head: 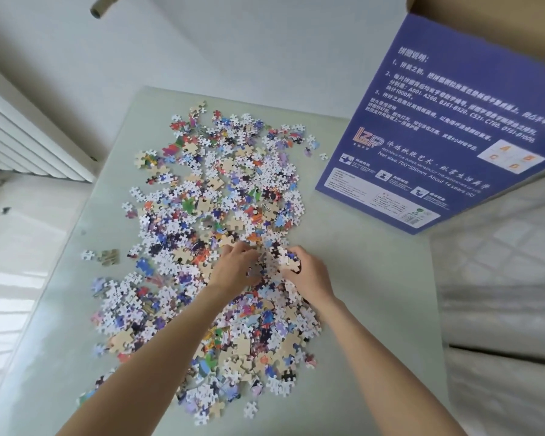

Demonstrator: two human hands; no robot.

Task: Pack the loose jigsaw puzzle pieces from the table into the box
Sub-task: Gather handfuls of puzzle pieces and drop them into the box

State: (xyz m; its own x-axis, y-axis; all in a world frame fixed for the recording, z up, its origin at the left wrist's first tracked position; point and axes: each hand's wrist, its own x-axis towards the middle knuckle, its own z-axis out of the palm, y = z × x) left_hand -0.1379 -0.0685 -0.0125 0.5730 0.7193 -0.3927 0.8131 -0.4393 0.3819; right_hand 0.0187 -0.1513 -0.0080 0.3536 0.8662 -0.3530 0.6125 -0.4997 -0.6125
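Observation:
A wide heap of loose jigsaw pieces (221, 196) covers the middle of the pale glass table (359, 309), colourful and white sides mixed. My left hand (233, 267) lies in the heap with its fingers curled into the pieces. Close to its right, my right hand (309, 275) grips a bunch of pieces gathered at its fingertips. The two hands nearly meet over the centre of the heap. The blue puzzle box (453, 121), printed with white text, stands tilted at the table's far right, its brown cardboard inside visible at the top.
A white radiator (29, 140) runs along the wall at left. A quilted white mattress (504, 278) borders the table on the right. A few stray pieces (107, 256) lie apart at the table's left side. A small dark object (5, 210) sits on the floor.

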